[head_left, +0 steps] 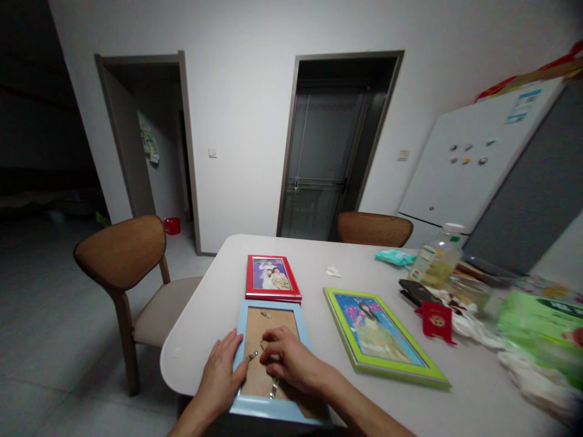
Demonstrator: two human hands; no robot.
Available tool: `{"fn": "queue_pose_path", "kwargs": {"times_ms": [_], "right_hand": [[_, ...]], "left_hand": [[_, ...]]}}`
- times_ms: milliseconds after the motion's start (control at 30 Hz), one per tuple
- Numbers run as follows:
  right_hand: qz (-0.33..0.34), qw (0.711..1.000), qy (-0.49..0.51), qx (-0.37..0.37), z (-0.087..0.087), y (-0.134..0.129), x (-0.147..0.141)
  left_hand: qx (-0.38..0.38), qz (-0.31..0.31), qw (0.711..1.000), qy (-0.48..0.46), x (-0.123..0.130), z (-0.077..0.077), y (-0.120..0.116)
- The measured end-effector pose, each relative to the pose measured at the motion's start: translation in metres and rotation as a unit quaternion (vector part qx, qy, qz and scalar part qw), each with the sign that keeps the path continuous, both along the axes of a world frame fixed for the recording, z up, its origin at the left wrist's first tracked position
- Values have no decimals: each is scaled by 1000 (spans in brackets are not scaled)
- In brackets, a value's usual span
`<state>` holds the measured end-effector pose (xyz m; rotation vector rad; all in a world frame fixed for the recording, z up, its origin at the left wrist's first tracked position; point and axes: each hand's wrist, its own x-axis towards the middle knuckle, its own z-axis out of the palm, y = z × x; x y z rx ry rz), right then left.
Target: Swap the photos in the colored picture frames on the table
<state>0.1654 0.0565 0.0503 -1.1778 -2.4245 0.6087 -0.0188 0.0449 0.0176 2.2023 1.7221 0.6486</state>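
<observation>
A light blue picture frame [268, 411] lies face down at the table's near edge, its brown backing board [257, 383] and several metal clips showing. My left hand [221, 371] rests on the frame's left side, fingers extended, thumb beside a metal clip [251, 355]. Over the middle of the backing, my right hand [288, 358] has its fingers bent together; what they hold, if anything, is too small to make out. Beyond the blue frame sits a red frame [272, 278] with a photo. To the right lies a lime green frame [382, 337], photo side up.
The white table [200, 340] holds a crumpled tissue [333, 271], a teal packet [395, 258], a bottle [436, 258], a dark phone-like object [415, 292], a red card [437, 321] and a green package [537, 331] at right. Wooden chairs stand at left [125, 252] and behind [375, 229].
</observation>
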Motion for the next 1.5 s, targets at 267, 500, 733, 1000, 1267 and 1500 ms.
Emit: {"fn": "queue_pose_path", "kwargs": {"times_ms": [267, 500, 733, 1000, 1267, 1500], "right_hand": [[-100, 995, -12, 11, 13, 6, 19], [1, 997, -72, -6, 18, -12, 16], [-4, 998, -62, -20, 14, -13, 6], [42, 996, -61, -57, 10, -7, 12], [-25, 1000, -1, 6, 5, -5, 9], [-153, 979, -131, 35, 9, 13, 28]], "left_hand": [[7, -3, 1000, -12, -2, -3, -1], [6, 0, 1000, -14, -1, -3, -1], [13, 4, 999, -36, -1, -3, -2], [24, 4, 999, -37, -1, -7, 0], [24, 3, 999, -36, -2, -6, 0], [0, 3, 999, -43, -1, -2, -1]]}}
